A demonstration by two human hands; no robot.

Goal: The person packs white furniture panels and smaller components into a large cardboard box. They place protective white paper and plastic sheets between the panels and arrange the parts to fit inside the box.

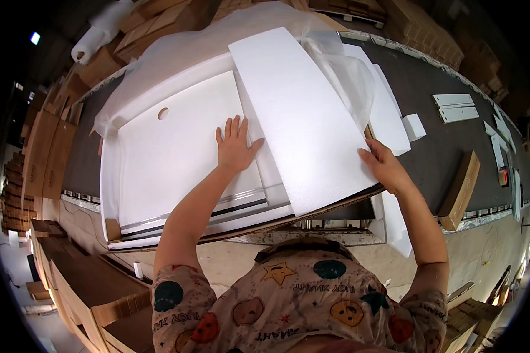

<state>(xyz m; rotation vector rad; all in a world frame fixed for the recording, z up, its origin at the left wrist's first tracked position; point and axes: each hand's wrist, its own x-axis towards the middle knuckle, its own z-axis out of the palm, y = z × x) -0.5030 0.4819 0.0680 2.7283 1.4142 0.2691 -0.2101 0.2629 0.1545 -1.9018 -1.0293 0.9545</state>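
Note:
A white panel (176,147) with a round hole lies inside a foam-lined cardboard box. My left hand (237,146) rests flat on the panel near its right edge, fingers spread. A large white foam sheet (300,112) lies slantwise over the box's right part and hides what is beneath. My right hand (386,166) pinches the right edge of that foam sheet, thumb on top and fingers partly hidden at the edge. Metal-looking strips (229,203) run along the near side of the panel.
Clear plastic film (176,50) drapes over the box's far side. More white foam pieces (388,100) and a small foam block (414,127) are to the right. On the dark conveyor lie white slats (455,107), a long carton (460,189) and a tape roll (503,176). Stacked cartons (94,276) stand lower left.

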